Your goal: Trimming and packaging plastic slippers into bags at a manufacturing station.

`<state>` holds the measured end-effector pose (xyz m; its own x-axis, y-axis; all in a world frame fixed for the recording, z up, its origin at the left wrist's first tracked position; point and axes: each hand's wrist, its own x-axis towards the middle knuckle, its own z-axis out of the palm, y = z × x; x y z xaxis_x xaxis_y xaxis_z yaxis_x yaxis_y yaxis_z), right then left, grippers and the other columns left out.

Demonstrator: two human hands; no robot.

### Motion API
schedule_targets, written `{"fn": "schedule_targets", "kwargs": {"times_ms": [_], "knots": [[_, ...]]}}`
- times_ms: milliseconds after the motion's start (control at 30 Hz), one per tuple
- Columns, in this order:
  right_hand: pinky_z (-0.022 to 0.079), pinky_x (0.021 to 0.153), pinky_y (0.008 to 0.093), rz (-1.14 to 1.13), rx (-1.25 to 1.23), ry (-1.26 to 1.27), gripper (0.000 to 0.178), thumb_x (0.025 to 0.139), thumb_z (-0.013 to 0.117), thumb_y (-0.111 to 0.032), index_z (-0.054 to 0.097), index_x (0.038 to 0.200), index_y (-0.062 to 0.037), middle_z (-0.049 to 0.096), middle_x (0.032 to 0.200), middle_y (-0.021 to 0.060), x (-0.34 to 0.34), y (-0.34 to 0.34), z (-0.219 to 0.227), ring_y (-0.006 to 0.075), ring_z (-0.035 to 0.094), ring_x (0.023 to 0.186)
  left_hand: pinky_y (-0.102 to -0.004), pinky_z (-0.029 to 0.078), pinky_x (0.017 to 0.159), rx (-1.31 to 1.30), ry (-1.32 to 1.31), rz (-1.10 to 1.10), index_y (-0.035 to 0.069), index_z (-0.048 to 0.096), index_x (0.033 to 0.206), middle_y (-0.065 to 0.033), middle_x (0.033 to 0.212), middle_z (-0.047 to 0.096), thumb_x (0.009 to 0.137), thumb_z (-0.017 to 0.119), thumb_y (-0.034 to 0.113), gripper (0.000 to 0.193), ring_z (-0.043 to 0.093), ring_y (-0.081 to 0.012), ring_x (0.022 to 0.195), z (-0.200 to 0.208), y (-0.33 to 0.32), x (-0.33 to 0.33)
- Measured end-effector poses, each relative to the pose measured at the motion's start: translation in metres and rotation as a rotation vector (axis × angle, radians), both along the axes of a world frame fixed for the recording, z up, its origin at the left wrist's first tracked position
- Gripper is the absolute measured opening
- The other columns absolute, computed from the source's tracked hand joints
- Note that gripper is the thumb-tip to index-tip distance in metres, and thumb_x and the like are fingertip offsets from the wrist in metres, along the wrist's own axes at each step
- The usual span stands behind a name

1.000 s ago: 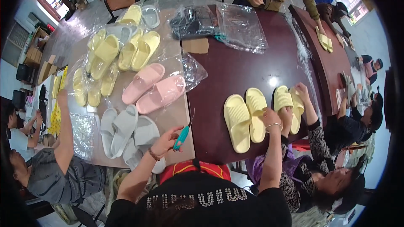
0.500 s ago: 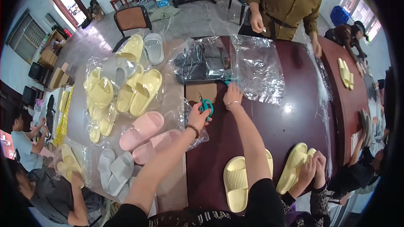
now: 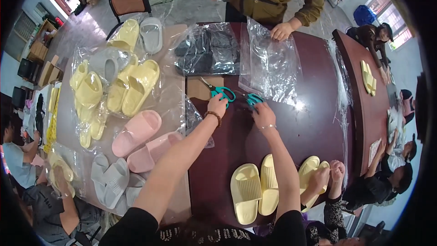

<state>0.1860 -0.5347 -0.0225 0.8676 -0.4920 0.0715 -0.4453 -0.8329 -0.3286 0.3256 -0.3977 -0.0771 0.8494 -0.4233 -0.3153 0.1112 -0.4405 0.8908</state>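
Note:
Teal-handled scissors [image 3: 223,94] are in my left hand [image 3: 217,105], its fingers closed on the handles and the blades pointing up and left over a piece of brown cardboard [image 3: 198,88]. My right hand [image 3: 264,117] grips a second pair of teal-handled scissors [image 3: 255,100], low over the dark red table [image 3: 214,155]. Just beyond both hands lie black slippers [image 3: 207,54] in clear plastic. To their right are flat clear bags [image 3: 273,70]. A pair of yellow slippers [image 3: 246,191] rests beside my right forearm.
Bagged yellow slippers [image 3: 141,84], pink slippers [image 3: 139,132] and grey slippers [image 3: 111,177] cover the left side. A person opposite rests a hand [image 3: 282,31] on the clear bags. At my right, another person's hands [image 3: 334,171] are by yellow slippers. Clear plastic strands [image 3: 339,95] hang along the right edge.
My right hand has drawn the second scissors toward me, off the black slippers' edge. The left scissors have turned and moved farther forward. The person opposite now has a hand on the bags.

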Motion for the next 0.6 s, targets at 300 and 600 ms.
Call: {"fn": "schedule_targets", "kwargs": {"times_ms": [300, 600], "knots": [[0.033, 0.04, 0.0169, -0.327, 1.516, -0.499, 0.021, 0.083, 0.051, -0.018, 0.055, 0.097, -0.0028, 0.046, 0.061, -0.004, -0.076, 0.094, 0.069, 0.0036, 0.044, 0.05, -0.0319, 0.039, 0.08, -0.36, -0.363, -0.158, 0.004, 0.045, 0.114, -0.0098, 0.105, 0.051, 0.075, 0.056, 0.017, 0.042, 0.049, -0.0208, 0.094, 0.094, 0.093, -0.108], [0.029, 0.039, 0.0161, -0.268, 1.789, -0.612, 0.024, 0.083, 0.052, -0.019, 0.052, 0.1, -0.0025, 0.046, 0.062, -0.0052, -0.082, 0.209, 0.098, 0.0025, 0.044, 0.051, -0.0407, 0.031, 0.08, 0.248, -0.931, -0.04, 0.008, 0.046, 0.111, -0.0107, 0.106, 0.045, 0.074, 0.056, 0.023, 0.041, 0.042, -0.027, 0.097, 0.157, 0.198, -0.145]]}}
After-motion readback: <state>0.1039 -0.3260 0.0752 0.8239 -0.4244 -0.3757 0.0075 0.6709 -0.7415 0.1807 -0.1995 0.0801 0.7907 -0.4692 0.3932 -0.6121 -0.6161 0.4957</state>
